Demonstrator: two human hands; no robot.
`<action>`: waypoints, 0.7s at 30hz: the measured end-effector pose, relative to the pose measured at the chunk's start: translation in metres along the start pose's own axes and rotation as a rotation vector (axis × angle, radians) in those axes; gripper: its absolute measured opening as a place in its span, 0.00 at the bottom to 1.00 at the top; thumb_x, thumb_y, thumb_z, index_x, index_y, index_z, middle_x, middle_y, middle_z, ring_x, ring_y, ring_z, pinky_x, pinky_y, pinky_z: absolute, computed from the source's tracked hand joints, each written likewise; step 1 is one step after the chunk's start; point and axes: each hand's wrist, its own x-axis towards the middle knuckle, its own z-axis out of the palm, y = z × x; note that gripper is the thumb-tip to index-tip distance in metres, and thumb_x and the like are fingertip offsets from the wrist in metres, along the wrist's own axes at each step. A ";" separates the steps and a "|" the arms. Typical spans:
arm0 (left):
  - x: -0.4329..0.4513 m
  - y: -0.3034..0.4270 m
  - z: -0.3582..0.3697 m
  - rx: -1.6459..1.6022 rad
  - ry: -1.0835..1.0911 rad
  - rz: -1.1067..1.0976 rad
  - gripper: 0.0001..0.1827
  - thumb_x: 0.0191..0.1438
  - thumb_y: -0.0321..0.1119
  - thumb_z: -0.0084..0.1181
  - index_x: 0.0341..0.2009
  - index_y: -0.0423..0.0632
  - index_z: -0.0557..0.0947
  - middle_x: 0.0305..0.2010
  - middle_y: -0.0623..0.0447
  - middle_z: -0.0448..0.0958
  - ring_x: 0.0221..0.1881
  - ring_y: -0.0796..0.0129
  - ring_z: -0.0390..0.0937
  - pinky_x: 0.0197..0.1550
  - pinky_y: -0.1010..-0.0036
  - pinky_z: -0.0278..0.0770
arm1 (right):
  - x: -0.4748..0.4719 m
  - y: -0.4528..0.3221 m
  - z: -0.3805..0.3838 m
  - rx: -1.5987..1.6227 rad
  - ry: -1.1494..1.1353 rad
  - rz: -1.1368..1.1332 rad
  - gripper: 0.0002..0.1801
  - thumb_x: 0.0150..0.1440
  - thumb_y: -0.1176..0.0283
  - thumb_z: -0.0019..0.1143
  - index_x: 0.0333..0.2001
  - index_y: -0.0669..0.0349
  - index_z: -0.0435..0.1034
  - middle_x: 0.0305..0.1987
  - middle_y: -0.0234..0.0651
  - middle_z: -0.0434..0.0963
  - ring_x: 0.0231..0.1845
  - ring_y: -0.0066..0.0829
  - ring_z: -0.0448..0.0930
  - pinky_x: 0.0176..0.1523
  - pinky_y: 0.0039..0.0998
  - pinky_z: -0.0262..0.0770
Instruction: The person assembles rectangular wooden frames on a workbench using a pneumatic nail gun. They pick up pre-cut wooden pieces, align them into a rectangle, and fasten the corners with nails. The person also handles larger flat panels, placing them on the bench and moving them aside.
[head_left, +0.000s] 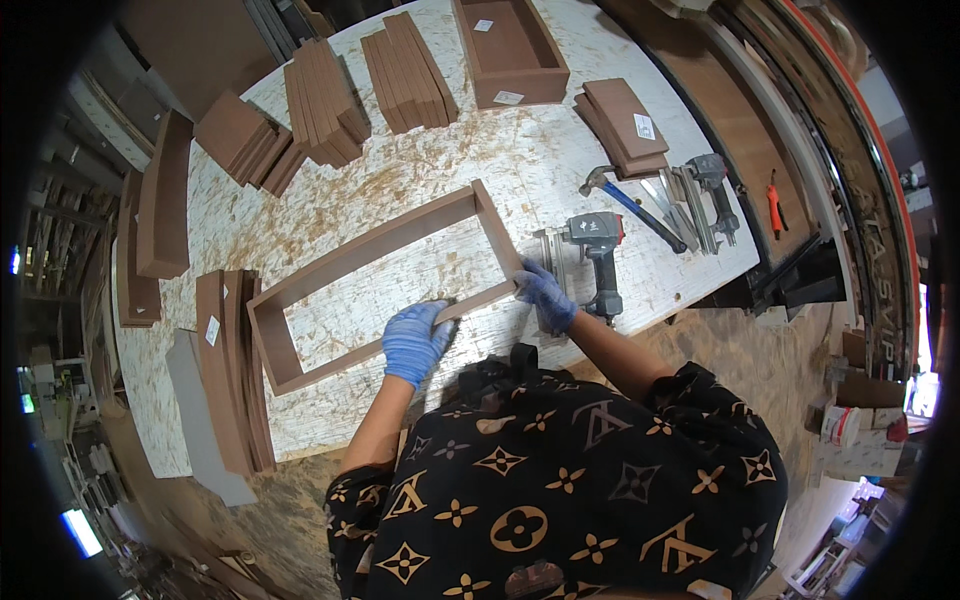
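A rectangular frame of brown boards (367, 238), with no panel across it, lies on the worn white worktable (480, 154). My left hand (414, 339), in a blue knitted glove, grips the frame's near long board. At the near right corner, my right hand (546, 295), gloved too, holds the frame with its fingers around the corner. Just right of that hand lies a grey and black pneumatic nailer (598, 232). Farther right are a claw hammer with a blue and black handle (637, 210) and a second nailer (709, 180) beside metal strips (670, 206).
Stacked brown boards (326, 101) and a box-shaped drawer (517, 56) stand along the far edge. More long boards (225, 367) lie at the left, beside a grey panel (202, 420). Short labelled boards (622, 124) lie at the back right. Red-handled pliers (774, 206) rest beyond the table.
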 end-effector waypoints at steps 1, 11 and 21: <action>0.000 -0.006 0.003 -0.015 0.002 -0.027 0.23 0.47 0.48 0.62 0.47 0.52 0.81 0.41 0.45 0.80 0.42 0.53 0.78 0.47 0.63 0.76 | -0.007 -0.006 0.005 -0.009 -0.004 -0.008 0.38 0.54 0.56 0.60 0.64 0.62 0.59 0.50 0.33 0.74 0.50 0.25 0.72 0.53 0.26 0.68; 0.007 -0.060 -0.008 0.057 0.058 0.035 0.19 0.48 0.49 0.62 0.42 0.53 0.83 0.35 0.49 0.81 0.35 0.54 0.78 0.41 0.63 0.77 | 0.003 -0.043 0.056 -0.402 -0.130 -0.014 0.42 0.58 0.55 0.56 0.66 0.74 0.52 0.58 0.44 0.71 0.57 0.30 0.70 0.59 0.27 0.66; 0.039 0.032 0.031 -0.049 0.180 -0.013 0.23 0.43 0.55 0.66 0.39 0.54 0.83 0.32 0.51 0.80 0.32 0.57 0.78 0.38 0.64 0.76 | -0.030 -0.062 0.029 -0.264 0.019 -0.206 0.30 0.58 0.60 0.60 0.61 0.60 0.64 0.62 0.45 0.68 0.62 0.35 0.68 0.65 0.31 0.63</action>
